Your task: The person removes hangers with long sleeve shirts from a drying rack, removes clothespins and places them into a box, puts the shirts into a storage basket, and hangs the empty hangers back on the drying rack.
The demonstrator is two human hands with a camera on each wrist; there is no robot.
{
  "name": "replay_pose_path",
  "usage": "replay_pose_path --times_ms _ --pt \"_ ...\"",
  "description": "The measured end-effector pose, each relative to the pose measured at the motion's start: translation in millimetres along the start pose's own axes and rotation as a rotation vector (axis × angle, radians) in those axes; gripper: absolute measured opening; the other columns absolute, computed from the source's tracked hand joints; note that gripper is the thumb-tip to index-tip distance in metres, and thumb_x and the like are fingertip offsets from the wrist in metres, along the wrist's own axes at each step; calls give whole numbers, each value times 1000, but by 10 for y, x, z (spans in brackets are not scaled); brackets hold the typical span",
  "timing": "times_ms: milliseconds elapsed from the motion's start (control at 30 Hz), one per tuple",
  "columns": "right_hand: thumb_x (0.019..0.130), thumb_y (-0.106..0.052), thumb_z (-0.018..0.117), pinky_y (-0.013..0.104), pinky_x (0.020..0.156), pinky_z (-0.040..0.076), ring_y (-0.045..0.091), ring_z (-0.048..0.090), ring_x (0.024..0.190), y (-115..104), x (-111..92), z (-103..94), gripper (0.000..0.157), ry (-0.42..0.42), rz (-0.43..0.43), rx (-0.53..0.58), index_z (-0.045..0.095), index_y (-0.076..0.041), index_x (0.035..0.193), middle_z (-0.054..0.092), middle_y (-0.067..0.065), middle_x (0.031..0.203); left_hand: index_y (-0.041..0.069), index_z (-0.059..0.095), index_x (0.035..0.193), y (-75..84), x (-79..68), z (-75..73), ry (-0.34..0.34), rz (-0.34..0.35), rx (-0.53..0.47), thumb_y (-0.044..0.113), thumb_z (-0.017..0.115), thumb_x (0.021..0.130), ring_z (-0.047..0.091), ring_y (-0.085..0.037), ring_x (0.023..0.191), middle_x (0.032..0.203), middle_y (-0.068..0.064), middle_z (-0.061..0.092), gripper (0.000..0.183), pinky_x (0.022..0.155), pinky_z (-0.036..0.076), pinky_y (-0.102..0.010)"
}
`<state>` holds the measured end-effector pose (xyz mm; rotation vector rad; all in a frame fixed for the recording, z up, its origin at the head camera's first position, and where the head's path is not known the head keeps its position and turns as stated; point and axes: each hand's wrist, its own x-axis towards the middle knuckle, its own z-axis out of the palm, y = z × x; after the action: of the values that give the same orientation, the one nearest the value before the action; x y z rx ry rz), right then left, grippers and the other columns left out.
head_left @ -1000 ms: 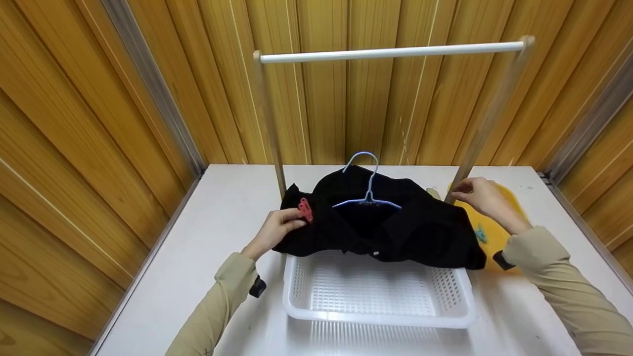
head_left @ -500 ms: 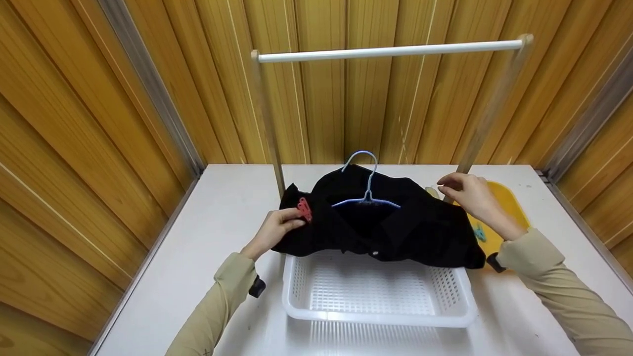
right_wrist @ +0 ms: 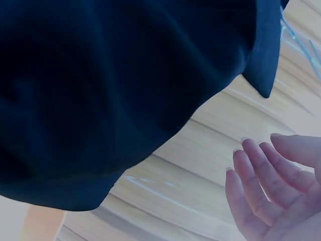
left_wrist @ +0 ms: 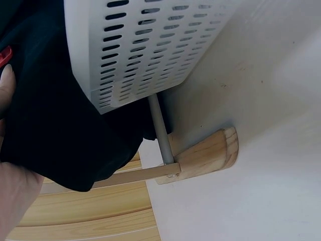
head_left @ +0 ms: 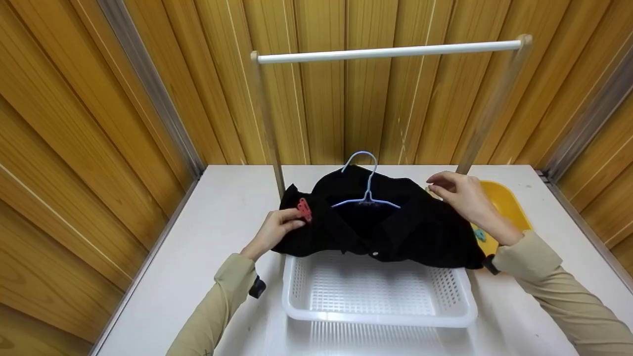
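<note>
A black collared shirt (head_left: 420, 232) hangs draped over a blue wire hanger (head_left: 368, 185), whose hook points up. Thumb and forefinger of my left hand (head_left: 272, 230) pinch a red clothespin (head_left: 304, 210) against the shirt's left shoulder. In the left wrist view, dark cloth hides part of that hand. My right hand (head_left: 462, 195) is raised beside the shirt's right shoulder, its fingers loosely bent. The right wrist view shows those fingers (right_wrist: 261, 186) apart from the cloth, with nothing in them.
Below the shirt stands a white perforated basket (head_left: 381, 316). A rack with a white bar (head_left: 390, 51) and wooden posts (head_left: 269, 123) rises behind it. On the right lies a yellow tray (head_left: 504, 195) with a teal clothespin (head_left: 479, 235). Wood-patterned panels enclose the table.
My right hand has moved left, from above the yellow tray toward the shirt's right shoulder. The left hand, clothespin and shirt stay nearly where they were.
</note>
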<state>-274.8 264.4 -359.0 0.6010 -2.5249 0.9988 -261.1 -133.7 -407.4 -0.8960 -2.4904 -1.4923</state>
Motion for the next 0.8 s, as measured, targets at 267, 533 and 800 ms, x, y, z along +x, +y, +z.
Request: replay_pose_path --times_ms 267,533,800 --pt "83 1 63 14 59 43 15 59 66 -156 -7 29 9 66 -122 39 66 0 91 66 5 81 -8 64 93 -17 4 9 -2 7 -18 -3 61 83 56 -25 88 92 -15 64 12 80 43 -32" --pt "81 4 64 14 57 45 8 58 70 -318 22 58 10 185 -230 147 67 1 90 66 5 79 -8 65 92 -13 10 15 -1 -7 -1 -3 61 82 56 -24 87 92 -14 64 12 80 43 -33" --pt "72 17 66 16 59 46 9 59 68 -591 44 106 21 270 -369 235 67 1 86 65 3 74 -7 65 94 -5 8 9 -13 -41 -21 -3 60 84 55 -24 87 93 -14 64 12 78 43 -33"
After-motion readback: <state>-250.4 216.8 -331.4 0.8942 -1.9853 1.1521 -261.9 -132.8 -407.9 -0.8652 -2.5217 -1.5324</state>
